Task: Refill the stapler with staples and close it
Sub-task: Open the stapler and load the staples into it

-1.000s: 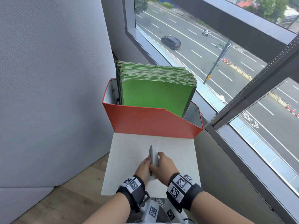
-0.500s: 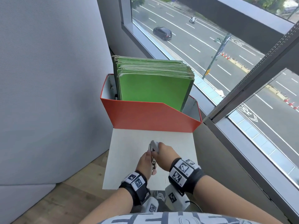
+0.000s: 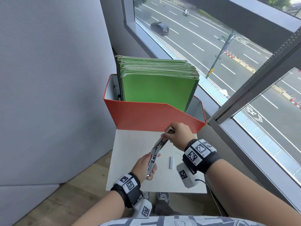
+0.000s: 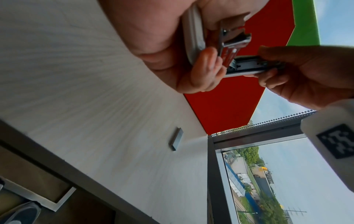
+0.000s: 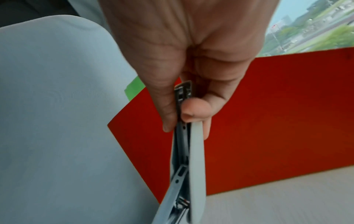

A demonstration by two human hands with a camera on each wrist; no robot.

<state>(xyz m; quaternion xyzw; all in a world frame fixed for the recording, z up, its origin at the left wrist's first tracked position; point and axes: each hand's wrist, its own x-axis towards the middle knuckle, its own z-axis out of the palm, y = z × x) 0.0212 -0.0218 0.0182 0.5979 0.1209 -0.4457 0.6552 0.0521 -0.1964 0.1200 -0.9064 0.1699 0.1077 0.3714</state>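
A grey stapler is swung wide open above the small white table, its metal staple channel facing up. My left hand grips its base end. My right hand pinches the lifted top arm near its tip, between thumb and fingers. A strip of staples lies flat on the table just right of the stapler, untouched; the left wrist view shows the strip of staples too.
An orange file box packed with green folders stands at the table's far edge. A grey partition is on the left, a window on the right. My shoes show below the near edge.
The stapler was closed and held upright in both hands. Now its top arm has been swung up and away by my right hand, and the staple strip has come into view.
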